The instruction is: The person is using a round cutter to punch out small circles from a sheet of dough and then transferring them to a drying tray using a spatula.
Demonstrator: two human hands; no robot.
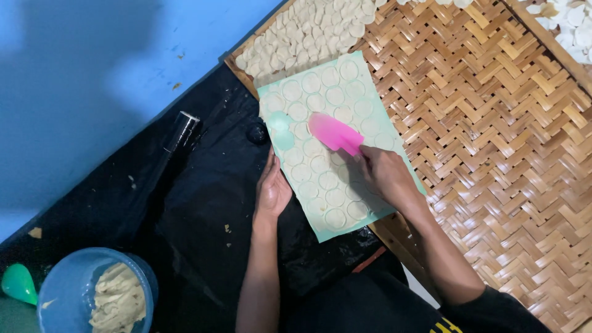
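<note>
The right hand (383,174) grips a pink scraper (335,134) pressed onto the pale green mould sheet (370,213) of dough discs lying half on the woven bamboo tray (493,142), while the left hand (273,191) rests flat and open along its near edge.

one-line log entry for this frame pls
left hand: steadies green mould sheet edge | right hand: holds pink scraper on sheet | woven tray beneath

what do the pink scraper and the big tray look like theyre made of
Pink scraper: looks like smooth plastic, with a uniform bright colour and a soft sheen. Tray: woven bamboo or similar strips, matte tan in a herringbone weave, with a wooden-looking frame.
</note>
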